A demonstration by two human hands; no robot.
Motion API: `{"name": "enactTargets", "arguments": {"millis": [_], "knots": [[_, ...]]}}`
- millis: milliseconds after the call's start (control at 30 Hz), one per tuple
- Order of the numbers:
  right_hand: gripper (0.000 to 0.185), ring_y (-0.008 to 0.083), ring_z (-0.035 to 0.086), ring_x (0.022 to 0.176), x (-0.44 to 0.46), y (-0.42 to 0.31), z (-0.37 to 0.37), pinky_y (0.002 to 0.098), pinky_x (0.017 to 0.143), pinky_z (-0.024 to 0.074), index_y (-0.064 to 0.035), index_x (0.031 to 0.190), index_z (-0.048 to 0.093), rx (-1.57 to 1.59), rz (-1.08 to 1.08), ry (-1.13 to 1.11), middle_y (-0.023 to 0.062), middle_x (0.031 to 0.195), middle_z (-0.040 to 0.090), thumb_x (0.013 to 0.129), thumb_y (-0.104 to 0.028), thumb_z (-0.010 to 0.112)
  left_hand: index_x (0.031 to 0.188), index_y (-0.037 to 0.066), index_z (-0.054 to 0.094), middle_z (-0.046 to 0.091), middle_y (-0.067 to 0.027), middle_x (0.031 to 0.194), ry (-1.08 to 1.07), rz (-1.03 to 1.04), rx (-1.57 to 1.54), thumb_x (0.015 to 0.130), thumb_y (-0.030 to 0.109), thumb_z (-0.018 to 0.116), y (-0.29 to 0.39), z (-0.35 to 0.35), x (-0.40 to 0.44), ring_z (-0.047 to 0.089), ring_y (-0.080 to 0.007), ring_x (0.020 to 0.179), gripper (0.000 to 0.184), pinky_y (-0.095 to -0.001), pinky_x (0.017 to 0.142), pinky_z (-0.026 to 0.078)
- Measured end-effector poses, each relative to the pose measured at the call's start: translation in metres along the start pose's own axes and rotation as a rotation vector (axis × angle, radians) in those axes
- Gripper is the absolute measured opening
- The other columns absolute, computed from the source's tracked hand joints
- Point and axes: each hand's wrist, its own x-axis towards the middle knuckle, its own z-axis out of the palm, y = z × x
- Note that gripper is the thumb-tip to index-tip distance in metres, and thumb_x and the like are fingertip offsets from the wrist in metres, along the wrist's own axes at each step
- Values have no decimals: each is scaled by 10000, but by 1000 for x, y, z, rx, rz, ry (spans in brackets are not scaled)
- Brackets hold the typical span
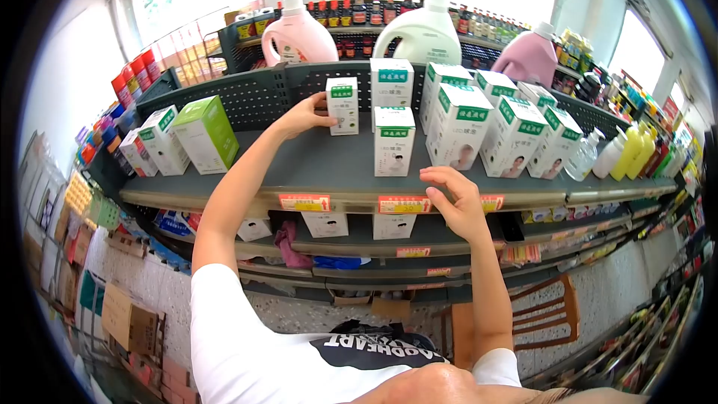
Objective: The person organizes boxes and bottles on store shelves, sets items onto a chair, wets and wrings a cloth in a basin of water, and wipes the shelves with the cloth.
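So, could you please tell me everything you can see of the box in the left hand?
The narrow box looks like thin card: white, with a green band and pale lettering high on its front and smaller print below. It appears closed and stands upright, near the perforated back panel of the upper shelf. The left hand grips its left side, fingers lapping onto the front. Whether its base touches the shelf, I cannot tell.

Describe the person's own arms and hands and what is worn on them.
Both the left hand and the right hand are bare, with no glove, ring or watch visible. The forearms are bare too. Each upper arm is covered by a short, plain white sleeve, part of a white shirt with dark printing on its front.
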Motion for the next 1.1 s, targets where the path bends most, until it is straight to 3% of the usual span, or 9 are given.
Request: {"name": "enactTargets", "arguments": {"millis": [33,100,200,300,433,533,700,767,1100], "knots": [[198,250,651,1023,-3,-3,-2,336,907,484,23,1068,669,-16,1,31,140,1116,680,880,-33,639,1407,-35,421,555,-187,1318,20,1,-1,751,104,815,-2,-2,1,534,-269,1223,778,-372,1077,394],[198,202,651,1009,-11,-10,-7,286,795,513,13,1079,673,-49,4,65,117,1134,671,888,-7,627,1409,-43,414,546,-200,1327,192,-23,104,728,121,828,3,-9,-4,528,-279,1234,814,-364,1056,411],[205,130,635,931,-28,-17,-20,218,653,506,-2,1087,680,-92,63,119,88,1146,654,897,28,608,1369,-66,428,506,-218,1363,531,212,146,741,117,808,45,3,-40,502,-297,1274,756,-387,1031,440],[191,129,634,902,-44,-10,-29,235,711,521,14,1081,671,-80,-6,216,97,1137,652,903,25,603,1349,-36,467,504,-181,1368,618,476,68,838,86,727,93,41,-80,503,-286,1272,586,-419,1070,408],[175,206,664,938,-73,-13,-39,306,818,526,21,1058,671,-162,56,339,114,1047,695,895,13,610,1249,-22,537,517,-147,1324,246,693,-130,866,43,676,111,126,-110,498,-236,1265,412,-384,1083,390],[177,229,667,952,-101,-22,-54,321,835,520,16,1046,674,-229,39,372,108,1034,694,879,18,614,1190,-16,572,525,-155,1314,-69,669,-176,842,2,659,115,203,-117,515,-231,1241,359,-350,1062,398],[168,179,649,899,-174,-34,-89,287,786,517,10,1042,676,-264,280,510,94,1021,683,883,7,622,1181,-17,609,555,-120,1249,-507,426,-435,873,-12,649,107,334,-107,543,-208,1211,310,-329,1038,435],[172,197,640,995,-214,-36,-109,308,850,500,6,1063,683,-274,418,522,102,1091,672,907,-11,613,1177,-12,612,566,-102,1236,-632,382,-413,884,4,646,99,387,-103,550,-196,1201,295,-330,1038,438],[192,169,653,930,-457,-1,-194,286,797,515,7,1087,674,-264,927,860,89,1026,682,916,-34,597,1221,6,591,629,-58,1185,-1042,-106,-380,960,78,606,30,671,-114,586,-134,1106,272,-285,962,464]]}}
